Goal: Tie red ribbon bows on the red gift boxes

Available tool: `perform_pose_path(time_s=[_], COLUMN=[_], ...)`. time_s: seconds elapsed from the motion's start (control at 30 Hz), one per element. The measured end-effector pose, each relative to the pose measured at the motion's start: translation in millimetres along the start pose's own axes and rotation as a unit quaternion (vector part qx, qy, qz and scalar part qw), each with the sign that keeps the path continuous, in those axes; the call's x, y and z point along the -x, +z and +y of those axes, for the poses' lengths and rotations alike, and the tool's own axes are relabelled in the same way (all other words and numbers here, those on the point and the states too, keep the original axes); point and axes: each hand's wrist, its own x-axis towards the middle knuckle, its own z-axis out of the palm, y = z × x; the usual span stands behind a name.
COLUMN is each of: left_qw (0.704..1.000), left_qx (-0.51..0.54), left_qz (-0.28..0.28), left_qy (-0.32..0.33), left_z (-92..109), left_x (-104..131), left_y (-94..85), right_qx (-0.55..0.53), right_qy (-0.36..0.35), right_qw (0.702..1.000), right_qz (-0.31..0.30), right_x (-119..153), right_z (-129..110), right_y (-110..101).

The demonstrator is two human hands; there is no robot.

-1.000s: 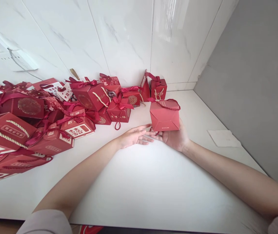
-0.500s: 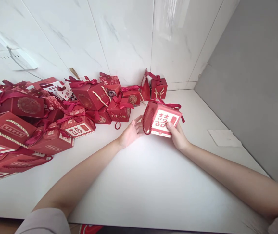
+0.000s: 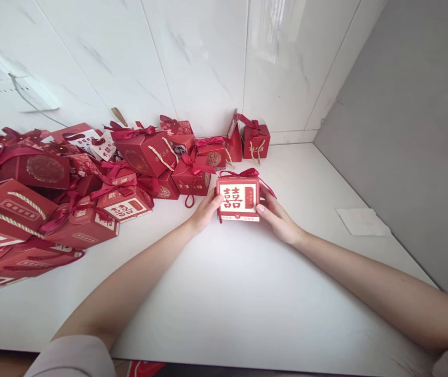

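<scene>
Between my two hands is a red gift box (image 3: 243,201) with a white front panel, red characters and a red ribbon bow on top. My left hand (image 3: 207,209) grips its left side, thumb on the front edge. On the right side, my right hand (image 3: 277,215) holds it with the thumb at the front lower corner; the other fingers are partly hidden behind the box. The box faces me, nearly upright, over the white table (image 3: 224,293). Whether its base touches the table I cannot tell.
Many red gift boxes (image 3: 141,152) with bows and cord handles are piled along the left and back. A small red box (image 3: 256,142) stands by the tiled wall (image 3: 204,63). Flat white paper (image 3: 363,222) lies at the right, near a grey wall (image 3: 396,131).
The gift box has moved slightly left and turned from tilted to facing me squarely. My left hand, open beside it before, has closed on its left side.
</scene>
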Motion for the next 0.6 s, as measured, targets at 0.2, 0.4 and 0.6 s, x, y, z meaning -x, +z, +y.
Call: perform_pose_path(time_s=[0.2, 0.4, 0.6], left_qw=[1.000, 1.000, 1.000], left_qx=[0.000, -0.005, -0.014], left_qz=[-0.020, -0.025, -0.023], left_qy=[0.004, 0.003, 0.001], left_z=[-0.8, -1.6, -0.5], left_x=[-1.4, -1.6, -1.1], left_y=[-4.8, -6.6, -6.6], right_qx=[0.016, 0.003, 0.013], right_qy=[0.006, 0.005, 0.005], right_qw=[1.000, 1.000, 1.000], right_qz=[-0.001, -0.005, -0.009], right_x=[-1.8, -2.6, -3.1], right_z=[3.1, 2.8, 3.9], right_y=[-2.2, -2.9, -3.0])
